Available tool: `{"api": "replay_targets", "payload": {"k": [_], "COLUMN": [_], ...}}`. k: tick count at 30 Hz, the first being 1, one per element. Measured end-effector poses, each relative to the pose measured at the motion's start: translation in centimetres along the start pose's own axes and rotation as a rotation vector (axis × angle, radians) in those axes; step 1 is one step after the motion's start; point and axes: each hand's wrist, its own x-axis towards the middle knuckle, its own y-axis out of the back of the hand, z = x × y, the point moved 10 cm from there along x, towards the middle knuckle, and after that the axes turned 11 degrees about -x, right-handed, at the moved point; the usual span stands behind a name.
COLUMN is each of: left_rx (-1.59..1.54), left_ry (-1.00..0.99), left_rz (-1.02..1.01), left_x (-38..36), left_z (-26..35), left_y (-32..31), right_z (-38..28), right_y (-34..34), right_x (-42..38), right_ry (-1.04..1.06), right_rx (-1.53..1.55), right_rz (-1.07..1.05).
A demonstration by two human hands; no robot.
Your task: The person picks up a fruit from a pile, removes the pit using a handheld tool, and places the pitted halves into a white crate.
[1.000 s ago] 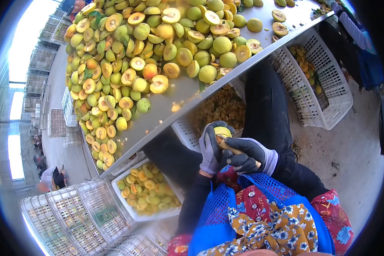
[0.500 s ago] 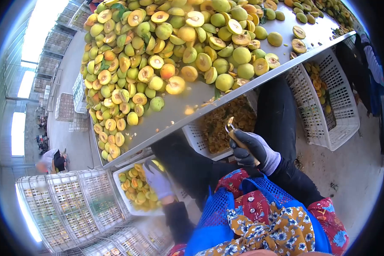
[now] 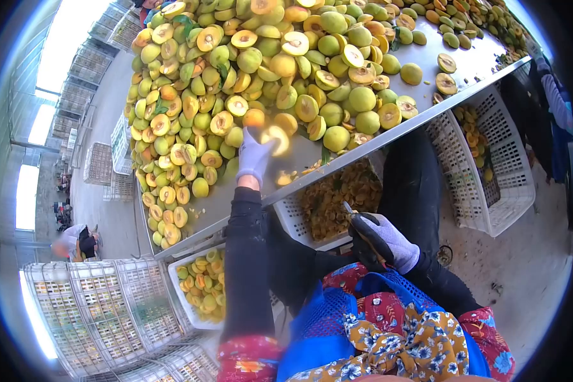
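Observation:
My left hand [image 3: 256,156], in a pale glove, reaches over the metal table [image 3: 226,198] at the edge of a big pile of halved and whole yellow-green fruit [image 3: 235,70]. Its fingertips touch or nearly touch a fruit half [image 3: 275,140], but blur hides the exact grip. Close to my lap, my right hand [image 3: 385,240], in a pale and dark glove, is closed around a slim tool [image 3: 347,207] whose tip points up. Below the table edge, a crate [image 3: 291,218] holds pits and scraps. At lower left, a white crate [image 3: 184,295] holds fruit halves.
A white crate [image 3: 506,207] with some fruit stands at right. Wire-framed crates [image 3: 102,312] are stacked at lower left. Another person [image 3: 557,105] is at the right edge, and one [image 3: 83,242] is farther off at left. The table's raised metal rim runs diagonally before me.
My left hand has moved from above the lower-left crate up to the fruit on the table. My right hand has lowered slightly, and the small piece at its tool's tip is gone.

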Motion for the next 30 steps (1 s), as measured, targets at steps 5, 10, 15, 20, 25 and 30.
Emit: {"api": "replay_targets", "payload": {"k": [5,10,15,20,25,30], "left_rx": [-0.505,-0.841,-0.95,-0.635,-0.529,-0.388], "left_ry": [-0.044,0.168,0.253,0.069,-0.074,-0.211], "left_rz": [-0.133,-0.263,-0.267,-0.152,0.013,0.183], "left_x": [-7.5,-16.5,-20.7,-22.2,-22.4,-24.1], "left_z": [5.0,9.4,10.3,11.2,11.4,12.7], "left_y": [-1.4,-2.7,-4.6,-3.9,-3.9,-4.1], "right_z": [-3.6,-7.3,-7.3,-5.7,-4.4,-2.3], "right_y": [0.5,-1.9,-3.4,-3.2,-4.0,-3.3], "right_x": [-0.4,-1.3,-2.2,-2.1,-2.2,-1.7], "right_ry": [0.25,0.455,0.595,0.513,0.498,0.185], "right_rx": [-0.536,-1.028,-1.226,-1.239,-1.196,-0.367], "right_rz": [0.164,0.285,0.366,0.386,0.185,-0.113]}}
